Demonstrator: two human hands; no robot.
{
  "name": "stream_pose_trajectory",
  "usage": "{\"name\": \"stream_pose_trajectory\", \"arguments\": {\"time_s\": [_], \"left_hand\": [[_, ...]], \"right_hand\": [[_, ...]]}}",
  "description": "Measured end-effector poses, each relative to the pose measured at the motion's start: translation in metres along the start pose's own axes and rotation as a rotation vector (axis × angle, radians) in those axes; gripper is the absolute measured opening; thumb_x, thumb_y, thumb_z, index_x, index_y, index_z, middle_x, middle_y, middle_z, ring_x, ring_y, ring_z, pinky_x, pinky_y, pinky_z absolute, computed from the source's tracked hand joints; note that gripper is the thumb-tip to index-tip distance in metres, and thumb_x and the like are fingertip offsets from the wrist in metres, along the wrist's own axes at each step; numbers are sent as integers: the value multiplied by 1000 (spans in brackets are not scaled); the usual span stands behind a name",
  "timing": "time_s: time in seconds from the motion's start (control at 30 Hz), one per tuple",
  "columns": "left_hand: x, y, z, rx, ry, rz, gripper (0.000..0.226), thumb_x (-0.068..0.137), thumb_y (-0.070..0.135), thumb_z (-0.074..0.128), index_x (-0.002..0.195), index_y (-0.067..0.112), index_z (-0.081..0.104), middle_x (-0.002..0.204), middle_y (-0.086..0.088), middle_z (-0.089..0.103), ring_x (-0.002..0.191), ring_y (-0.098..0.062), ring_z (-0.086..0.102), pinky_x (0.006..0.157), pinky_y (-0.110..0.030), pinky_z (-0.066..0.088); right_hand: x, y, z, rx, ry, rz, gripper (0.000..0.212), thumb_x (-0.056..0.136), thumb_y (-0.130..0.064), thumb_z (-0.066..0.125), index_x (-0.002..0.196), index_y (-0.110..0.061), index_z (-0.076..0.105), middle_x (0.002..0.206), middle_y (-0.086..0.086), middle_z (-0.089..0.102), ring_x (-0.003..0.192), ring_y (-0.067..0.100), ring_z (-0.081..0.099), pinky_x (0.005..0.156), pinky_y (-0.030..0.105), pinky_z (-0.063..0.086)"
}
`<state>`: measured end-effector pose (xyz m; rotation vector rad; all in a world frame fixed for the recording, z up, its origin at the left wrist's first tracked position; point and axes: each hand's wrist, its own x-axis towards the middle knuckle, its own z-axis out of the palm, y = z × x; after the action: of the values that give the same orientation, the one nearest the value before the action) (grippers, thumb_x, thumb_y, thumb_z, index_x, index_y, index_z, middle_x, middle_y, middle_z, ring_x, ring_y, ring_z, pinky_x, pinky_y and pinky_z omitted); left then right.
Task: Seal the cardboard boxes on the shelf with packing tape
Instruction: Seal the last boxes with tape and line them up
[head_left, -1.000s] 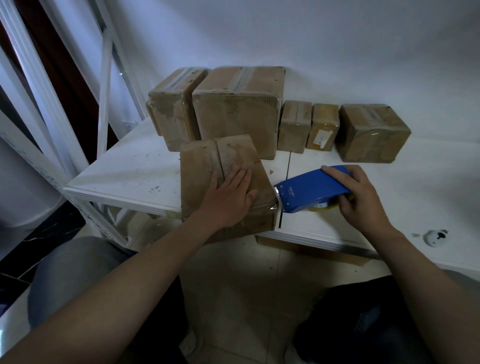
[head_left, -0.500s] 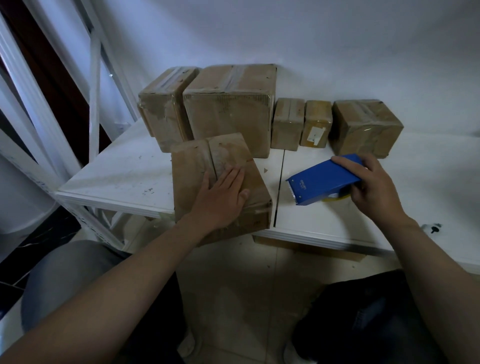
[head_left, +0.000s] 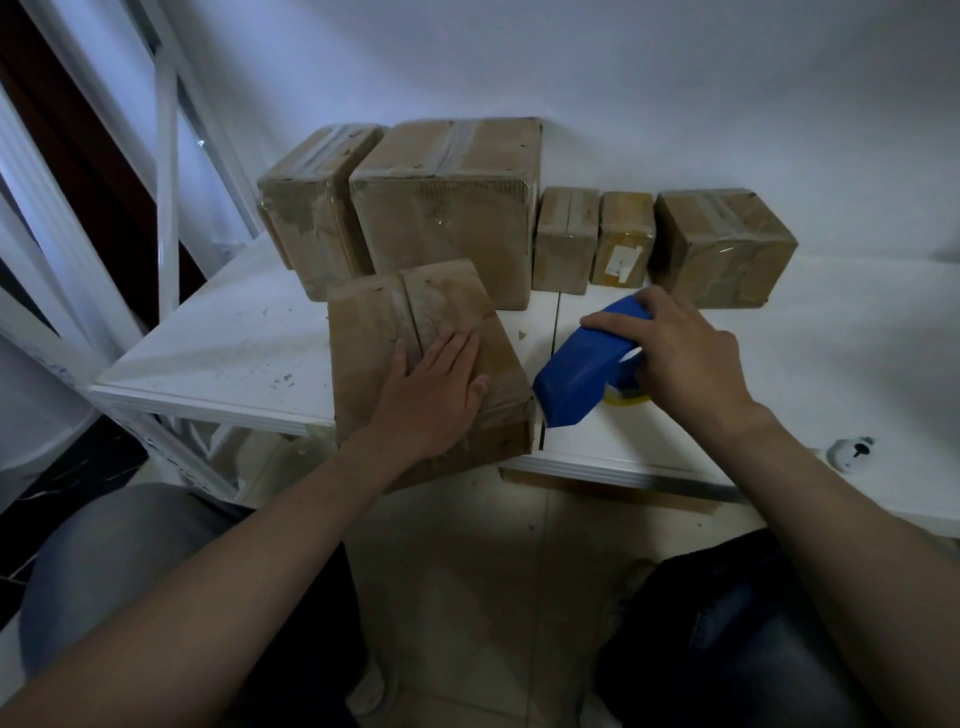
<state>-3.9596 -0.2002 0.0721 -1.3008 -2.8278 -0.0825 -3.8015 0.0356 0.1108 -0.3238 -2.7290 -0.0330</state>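
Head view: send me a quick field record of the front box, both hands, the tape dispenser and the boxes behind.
front box: at the white shelf front edge, top seam facing up
left hand: flat on the box top, fingers straight
right hand: grips the blue tape dispenser
tape dispenser: right of the front box, nose angled toward its near right corner; contact cannot be told
back row: five cardboard boxes against the wall

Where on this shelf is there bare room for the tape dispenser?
Bare shelf lies right of the right hand, in front of the rightmost box. Another patch lies left of the front box. Crowded: the back row of boxes, and between front box and tape dispenser.
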Motion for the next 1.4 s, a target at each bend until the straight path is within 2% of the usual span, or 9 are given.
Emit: {"name": "stream_pose_trajectory", "arguments": {"time_s": [0.1,0.23,0.4,0.5,0.67,0.73,0.87,1.13,1.4], "left_hand": [[-2,-1,2,6,19,4,64,105,52,7,160,21,-1,168,6,-5,153,-10,-9,122,-55,-3],[-2,-2,1,-7,23,9,65,104,53,8,160,21,0,168,4,-3,153,-11,-7,122,-56,-1],[-1,0,-3,-26,2,4,64,104,52,8,160,21,1,168,5,-3,153,-10,-9,122,-55,-5],[0,-1,-4,-33,23,4,63,105,52,11,160,21,4,168,5,0,153,-11,-5,122,-56,-3],[-7,-9,-12,-131,86,39,62,105,51,25,159,21,19,166,5,15,153,-11,6,124,-51,2],[-17,-18,-13,-136,95,28,62,104,52,27,158,22,20,166,6,16,153,-10,7,124,-50,3],[-31,-32,-14,-135,66,-62,67,102,58,23,159,24,13,167,8,6,153,-11,1,123,-50,3],[-35,-33,-3,-133,59,-197,64,104,52,17,159,21,8,168,4,0,154,-14,-8,122,-60,5],[-43,-57,-3,-107,82,-152,65,104,55,15,160,24,8,168,7,1,153,-14,-9,122,-57,-4]], "right_hand": [[9,-14,-1,-177,-150,-15,63,83,-24,75,136,-47,50,125,5,48,110,29,47,63,37,45],[20,8,3,134,-264,307,71,79,2,59,130,-47,54,111,0,56,87,21,51,64,33,38],[17,29,18,506,-459,779,44,90,2,57,128,-15,43,111,16,55,81,34,63,53,43,58],[14,32,26,543,-508,855,42,90,4,60,131,-5,52,112,19,58,83,34,64,47,39,57],[13,19,22,285,-531,739,34,95,-16,60,126,-6,52,122,19,58,98,36,63,77,45,58],[14,2,21,67,-406,609,41,100,-30,52,135,-11,45,141,18,46,123,39,50,91,47,49],[21,-69,14,201,-146,231,53,106,-38,37,154,-16,31,164,10,23,152,31,17,119,48,29],[39,-170,61,128,-264,53,81,96,-56,-8,158,-12,19,166,11,17,155,29,6,124,52,9],[38,-141,62,298,-252,113,60,108,-40,23,160,-14,7,168,4,5,155,26,5,123,41,10]]}}
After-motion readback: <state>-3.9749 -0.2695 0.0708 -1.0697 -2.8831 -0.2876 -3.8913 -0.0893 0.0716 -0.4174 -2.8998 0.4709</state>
